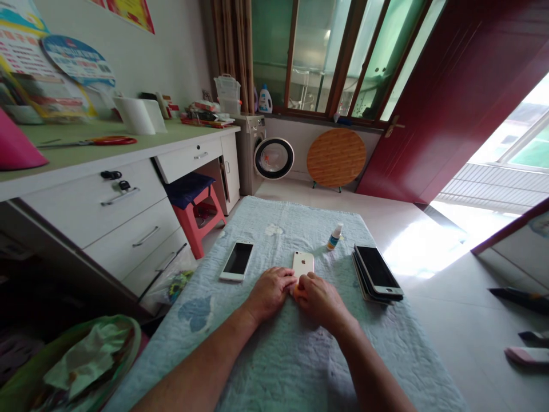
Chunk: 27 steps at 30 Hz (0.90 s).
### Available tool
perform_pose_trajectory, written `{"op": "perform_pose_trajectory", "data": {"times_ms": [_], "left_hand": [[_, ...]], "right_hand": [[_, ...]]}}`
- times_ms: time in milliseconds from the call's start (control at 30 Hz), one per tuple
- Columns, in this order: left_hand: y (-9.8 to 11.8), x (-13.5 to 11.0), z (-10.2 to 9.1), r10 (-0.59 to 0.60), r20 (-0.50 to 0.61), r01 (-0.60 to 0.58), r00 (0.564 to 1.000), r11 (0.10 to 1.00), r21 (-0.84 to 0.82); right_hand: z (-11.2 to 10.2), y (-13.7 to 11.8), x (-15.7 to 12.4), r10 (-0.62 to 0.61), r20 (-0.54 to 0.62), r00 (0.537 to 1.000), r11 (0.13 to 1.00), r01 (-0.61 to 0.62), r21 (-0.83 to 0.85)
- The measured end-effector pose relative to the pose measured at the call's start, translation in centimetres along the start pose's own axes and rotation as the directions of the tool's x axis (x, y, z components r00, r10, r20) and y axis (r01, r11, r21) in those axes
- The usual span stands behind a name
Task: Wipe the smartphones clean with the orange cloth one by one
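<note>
A light-coloured smartphone (303, 263) lies back side up on the cloth-covered table, its lower part hidden by my hands. My left hand (270, 290) rests at its left edge, fingers together and pressed on it. Over the lower right part of the phone, my right hand (319, 297) is closed around a small orange thing (297, 290), mostly covered by the fingers, so its kind is unclear. A white smartphone (238, 261) with a dark screen lies to the left. Behind and right of my hands stands a small spray bottle (335, 237) with a blue label.
Several stacked phones (377, 270) lie at the table's right side. The light-blue quilted cloth (274, 357) covers the table. A waste bin (135, 337) stands at lower left. Beyond are a desk (120, 194), a pink stool (195, 220) and an open washing machine (253, 129).
</note>
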State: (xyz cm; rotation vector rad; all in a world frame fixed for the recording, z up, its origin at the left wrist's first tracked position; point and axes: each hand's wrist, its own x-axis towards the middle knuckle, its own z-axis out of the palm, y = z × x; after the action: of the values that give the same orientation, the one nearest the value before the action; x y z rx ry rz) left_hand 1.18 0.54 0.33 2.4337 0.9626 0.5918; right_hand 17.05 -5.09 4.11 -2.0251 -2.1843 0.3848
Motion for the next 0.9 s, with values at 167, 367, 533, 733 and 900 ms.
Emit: {"op": "perform_pose_trajectory", "data": {"times_ms": [167, 367, 533, 733, 900], "left_hand": [[0.3, 0.0, -0.1, 0.016, -0.01, -0.016, 1.0, 0.999, 0.048], [0.6, -0.4, -0.3, 0.044, -0.036, -0.042, 0.998, 0.997, 0.06], [0.7, -0.3, -0.3, 0.045, -0.056, -0.045, 0.997, 0.999, 0.002], [0.5, -0.2, -0.2, 0.058, -0.055, -0.059, 0.997, 0.998, -0.022], [0.6, -0.2, -0.5, 0.073, -0.048, -0.076, 0.996, 0.996, -0.055]], "right_hand": [[-1.1, 1.7, -0.3, -0.015, 0.073, 0.997, 0.999, 0.012, 0.044], [-2.2, 3.6, -0.2, -0.037, 0.034, 0.999, 0.988, 0.031, 0.152], [-1.3, 2.2, 0.1, -0.122, -0.039, 0.992, 0.933, 0.128, 0.335], [0.3, 1.8, 1.1, -0.16, -0.054, 0.986, 0.93, 0.169, 0.327], [1.3, 2.8, 2.7, -0.07, -0.201, 0.977, 0.946, 0.13, 0.298]]}}
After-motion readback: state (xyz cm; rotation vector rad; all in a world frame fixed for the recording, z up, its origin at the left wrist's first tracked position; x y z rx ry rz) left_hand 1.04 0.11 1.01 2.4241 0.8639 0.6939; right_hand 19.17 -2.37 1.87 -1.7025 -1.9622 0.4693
